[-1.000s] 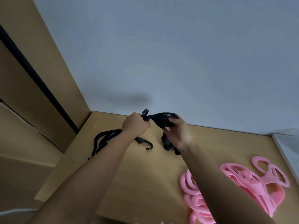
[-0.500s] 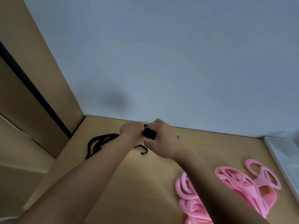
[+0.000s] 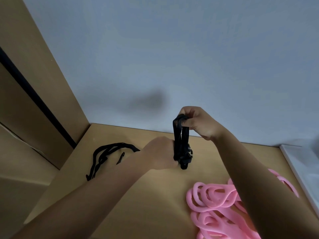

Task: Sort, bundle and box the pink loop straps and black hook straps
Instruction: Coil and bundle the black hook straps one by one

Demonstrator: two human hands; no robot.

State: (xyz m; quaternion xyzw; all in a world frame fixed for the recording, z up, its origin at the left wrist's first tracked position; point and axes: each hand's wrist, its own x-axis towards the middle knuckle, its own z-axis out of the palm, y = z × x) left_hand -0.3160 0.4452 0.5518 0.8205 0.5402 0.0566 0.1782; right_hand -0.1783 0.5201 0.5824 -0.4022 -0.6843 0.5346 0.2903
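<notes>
A bundle of black hook straps (image 3: pixel 181 140) hangs upright between my two hands above the wooden table (image 3: pixel 155 195). My right hand (image 3: pixel 198 124) grips its top loops. My left hand (image 3: pixel 158 156) holds its lower end, where the hooks bunch together. A second, loose bunch of black hook straps (image 3: pixel 107 156) lies on the table to the left, partly hidden by my left forearm. A pile of pink loop straps (image 3: pixel 215 202) lies at the near right, partly covered by my right forearm.
A pale wall rises behind the table. A tall wooden panel (image 3: pixel 43 75) with a black strip stands at the left. A white box edge (image 3: pixel 303 169) runs along the table's right side.
My hands, close together at the table half a second ago, have drawn apart. The right hand has risen with the strap loops, stretching the black bundle upright. The camera has tilted.
</notes>
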